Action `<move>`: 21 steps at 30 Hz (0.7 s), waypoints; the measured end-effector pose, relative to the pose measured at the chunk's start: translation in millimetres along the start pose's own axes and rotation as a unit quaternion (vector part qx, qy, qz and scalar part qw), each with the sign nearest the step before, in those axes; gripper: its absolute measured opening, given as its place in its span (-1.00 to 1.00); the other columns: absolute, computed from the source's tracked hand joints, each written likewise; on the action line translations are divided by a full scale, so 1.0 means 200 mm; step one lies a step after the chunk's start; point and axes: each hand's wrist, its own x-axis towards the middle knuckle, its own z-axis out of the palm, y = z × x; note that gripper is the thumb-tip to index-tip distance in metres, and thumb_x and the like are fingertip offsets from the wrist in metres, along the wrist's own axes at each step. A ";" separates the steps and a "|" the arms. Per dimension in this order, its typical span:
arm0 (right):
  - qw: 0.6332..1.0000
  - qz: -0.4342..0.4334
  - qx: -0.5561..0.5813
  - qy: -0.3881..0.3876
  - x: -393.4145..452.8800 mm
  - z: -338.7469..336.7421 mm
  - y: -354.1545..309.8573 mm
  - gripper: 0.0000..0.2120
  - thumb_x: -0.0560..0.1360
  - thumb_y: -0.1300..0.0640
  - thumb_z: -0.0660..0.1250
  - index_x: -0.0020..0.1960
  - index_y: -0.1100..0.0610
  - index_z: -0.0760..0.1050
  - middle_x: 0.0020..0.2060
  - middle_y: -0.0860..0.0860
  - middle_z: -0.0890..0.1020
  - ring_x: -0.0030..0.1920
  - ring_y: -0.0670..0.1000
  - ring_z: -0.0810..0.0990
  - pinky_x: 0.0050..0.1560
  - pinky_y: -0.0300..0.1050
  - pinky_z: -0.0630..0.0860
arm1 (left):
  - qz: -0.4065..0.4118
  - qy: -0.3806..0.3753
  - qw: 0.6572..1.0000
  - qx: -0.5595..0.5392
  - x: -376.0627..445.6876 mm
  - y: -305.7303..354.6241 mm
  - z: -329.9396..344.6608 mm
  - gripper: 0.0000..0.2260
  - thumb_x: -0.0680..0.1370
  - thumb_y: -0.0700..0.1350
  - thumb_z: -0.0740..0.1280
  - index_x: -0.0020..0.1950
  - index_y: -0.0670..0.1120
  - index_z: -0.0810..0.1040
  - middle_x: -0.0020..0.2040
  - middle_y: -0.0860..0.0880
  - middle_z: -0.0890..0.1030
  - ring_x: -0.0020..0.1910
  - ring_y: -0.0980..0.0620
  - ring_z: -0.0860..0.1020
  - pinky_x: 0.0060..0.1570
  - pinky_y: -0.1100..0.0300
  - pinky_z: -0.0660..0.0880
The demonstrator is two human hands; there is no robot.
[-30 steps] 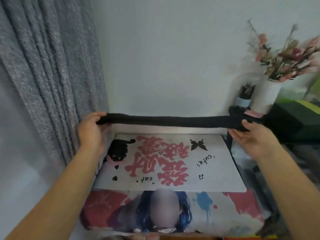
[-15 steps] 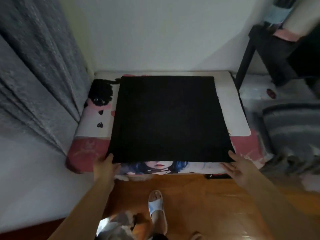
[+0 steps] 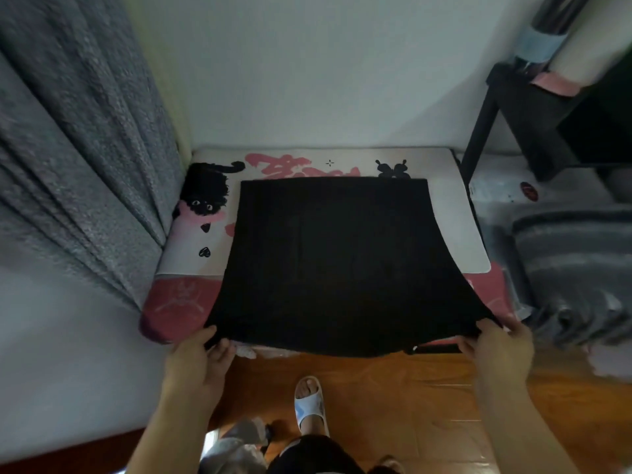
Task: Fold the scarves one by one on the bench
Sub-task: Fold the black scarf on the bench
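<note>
A wide black knitted scarf [image 3: 328, 265] is spread flat over the low padded bench [image 3: 458, 234], which is covered by a white mat printed with pink lettering and a black cat. The near edge of the scarf is lifted off the front of the bench and held between the two hands. Its near left corner is pinched by the left hand [image 3: 198, 362], with the thumb on top and the fingers curled beneath the cloth. Its near right corner is gripped by the right hand [image 3: 496, 350], the fingers being curled round the edge. The far edge of the scarf lies well beyond both hands, near the white wall. A grey textured curtain [image 3: 78, 142] hangs beyond the left hand. A grey striped blanket [image 3: 574, 268] is bunched just beyond the right hand. A foot in a white slide sandal [image 3: 309, 405] is planted on the wooden floor between the two forearms.
</note>
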 end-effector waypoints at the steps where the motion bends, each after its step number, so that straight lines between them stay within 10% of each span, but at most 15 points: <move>1: 1.000 -0.027 -0.001 -0.002 -0.05 0.03 -0.02 -0.64 0.61 0.34 0.20 0.32 0.03 0.38 0.06 0.07 0.57 -0.16 0.09 0.65 -0.21 -0.11 0.58 | 0.024 0.001 1.000 -0.005 -0.03 0.01 0.03 -0.75 0.62 -0.29 0.27 0.27 -0.10 0.51 0.09 -0.13 0.53 -0.19 0.03 0.53 -0.13 0.15 0.53; 7: 0.999 -0.031 -0.038 -0.016 0.03 0.26 -0.31 -0.73 0.64 0.28 0.19 -0.04 0.03 0.61 -0.03 0.16 0.65 -0.33 0.03 0.61 -0.21 -0.10 0.61 | 0.060 -0.029 0.998 0.023 0.03 0.25 0.30 -0.86 0.64 -0.24 0.25 0.06 -0.07 0.60 0.02 -0.12 0.59 -0.09 -0.01 0.58 -0.12 0.14 0.52; 12: 0.988 0.043 -0.046 -0.144 0.21 0.36 -0.51 -0.85 0.60 0.35 0.25 0.06 0.18 0.55 0.03 0.23 0.63 -0.04 0.09 0.68 -0.05 -0.08 0.64 | 0.078 -0.154 0.974 0.148 0.17 0.45 0.37 -0.76 0.62 -0.34 0.22 0.25 -0.19 0.54 0.10 -0.19 0.62 0.11 -0.11 0.64 0.06 0.09 0.61; 16: 0.937 -0.065 -0.283 -0.197 0.32 0.49 -0.58 -0.71 0.49 0.46 0.35 0.13 0.18 0.52 -0.04 0.14 0.61 -0.06 0.04 0.60 -0.08 -0.15 0.53 | 0.221 -0.137 0.835 0.484 0.34 0.57 0.52 -0.77 0.55 -0.34 0.41 0.11 -0.07 0.63 -0.01 -0.15 0.69 -0.05 -0.08 0.67 0.02 0.04 0.64; 21: 0.874 -0.232 -0.412 -0.109 0.60 0.70 -0.68 -0.82 0.55 0.17 0.41 0.14 0.15 0.63 -0.17 -0.03 0.59 -0.05 0.05 0.58 0.02 -0.01 0.54 | 0.358 -0.074 0.757 0.542 0.48 0.76 0.83 -0.96 0.59 0.00 0.39 0.01 0.08 0.62 -0.06 0.01 0.64 -0.08 0.00 0.61 0.00 -0.01 0.60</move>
